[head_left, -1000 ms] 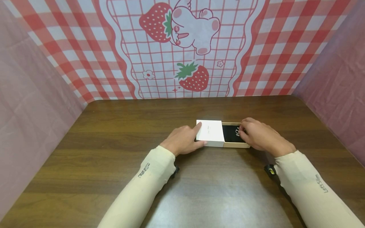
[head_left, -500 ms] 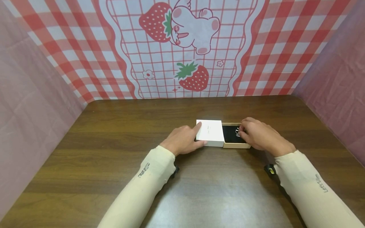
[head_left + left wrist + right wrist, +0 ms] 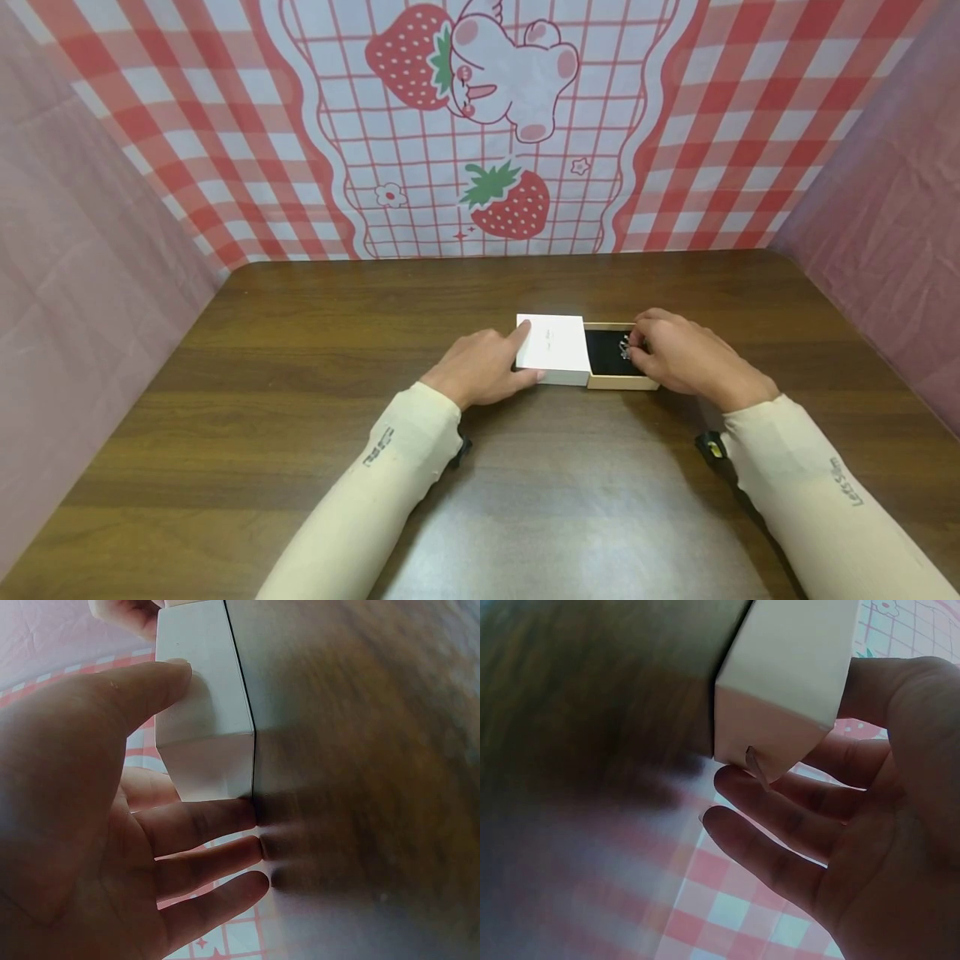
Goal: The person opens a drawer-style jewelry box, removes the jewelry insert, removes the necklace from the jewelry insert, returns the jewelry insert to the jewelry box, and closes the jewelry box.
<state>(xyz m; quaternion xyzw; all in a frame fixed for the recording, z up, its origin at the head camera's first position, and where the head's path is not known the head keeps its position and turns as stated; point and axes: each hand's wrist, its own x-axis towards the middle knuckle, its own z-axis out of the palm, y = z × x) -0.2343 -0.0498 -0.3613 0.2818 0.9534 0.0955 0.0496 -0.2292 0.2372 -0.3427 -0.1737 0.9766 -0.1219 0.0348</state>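
Observation:
A white box cover [image 3: 553,342] with small printed lettering lies on the table, its tan drawer [image 3: 621,382] slid partway out to the right. My left hand [image 3: 480,367] grips the cover's left end, with the thumb [image 3: 169,681] against its front side. Black lining [image 3: 603,352] fills the drawer. At its right part, the thumb and forefinger of my right hand [image 3: 686,354] pinch a small silver piece of jewelry [image 3: 624,346]; its kind is too small to tell. A short ribbon tab [image 3: 756,769] sticks out of the drawer's end in the right wrist view.
The brown wooden table [image 3: 300,450] extends around the box on all sides. Behind it hangs a red-and-white checked cloth [image 3: 315,167] with strawberries. Pink cloths [image 3: 97,208] hang at both sides.
Both hands and the box stay in place. The silver jewelry shifts very slightly at my right fingertips.

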